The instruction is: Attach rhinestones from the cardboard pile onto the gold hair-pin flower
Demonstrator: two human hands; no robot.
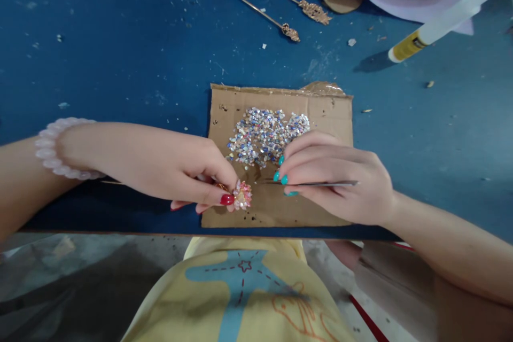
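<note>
Because the blue table [100,53] carries everything, it is named first; on it, under both hands, lies a piece of cardboard [332,117]. The left hand [160,163], with a bead bracelet [56,149] at its wrist, pinches a small jewelled ornament [242,195] between thumb and fingertips, just above the near edge of the cardboard. The right hand [340,181] is closed around thin tweezers [328,184], whose tip points toward the left hand and the ornament. A heap of glittering stones [260,136] lies just beyond the fingertips of both hands.

The step in hand seems to be the setting of stones on the ornament. Whether the tweezers carry a stone now cannot be told. A further stone would call for a fine pick of one piece from the heap and a steady left hand.

Far beyond the right hand lies a glue tube [441,24], and far beyond the heap some metal hair sticks [280,20]. Small crumbs are scattered on the table.
</note>
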